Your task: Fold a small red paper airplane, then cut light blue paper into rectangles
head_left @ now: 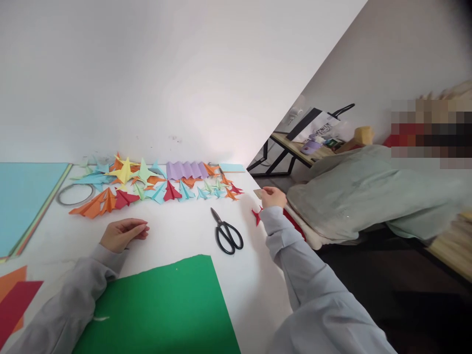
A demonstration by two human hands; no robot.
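Observation:
My right hand (275,197) is at the table's right edge, its fingers pinched on a small flat tan piece (257,193). Just below it lies a red folded paper shape (256,216). My left hand (124,234) rests over the white table, fingers curled together with the thumb against them and nothing visible in them. Between the two hands lie black-handled scissors (227,235), blades pointing away from me. In front of my left hand is a row of folded paper pieces, among them a yellow star-like one (126,170) and a red one (172,191).
A green sheet (162,309) lies nearest me. Blue sheets (29,201) are stacked at left, above orange and red paper (18,309). A grey ring (75,195) and purple pleated paper (187,170) lie near the wall. At right a person's grey-green sleeve (342,191) comes close to the table.

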